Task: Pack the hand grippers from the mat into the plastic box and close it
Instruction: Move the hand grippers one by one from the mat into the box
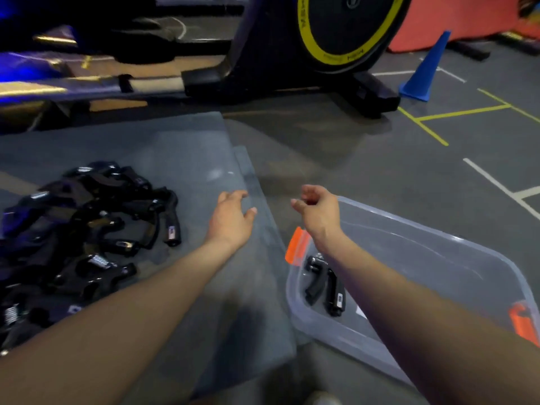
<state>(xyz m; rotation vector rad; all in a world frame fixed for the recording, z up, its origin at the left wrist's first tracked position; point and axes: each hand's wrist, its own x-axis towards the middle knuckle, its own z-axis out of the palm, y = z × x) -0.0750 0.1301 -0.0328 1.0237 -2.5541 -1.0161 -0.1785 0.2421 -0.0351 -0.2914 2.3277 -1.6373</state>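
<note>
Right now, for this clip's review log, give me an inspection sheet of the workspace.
Surface: grey mat on a grey floor with painted lines.
Job's things: pile of black hand grippers on the mat; clear plastic box open beside the mat, at least one hand gripper inside; orange latches. No lid seen.
Clutter: nothing seen.
Grippers: left hand open above the mat; right hand loosely curled, empty, above the box's far end.
Cables: nothing seen.
Surroundings: exercise bike, blue cone.

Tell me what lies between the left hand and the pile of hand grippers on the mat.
Head view: only bare grey mat separates the left hand from the pile of hand grippers; nothing else sits there.
</note>
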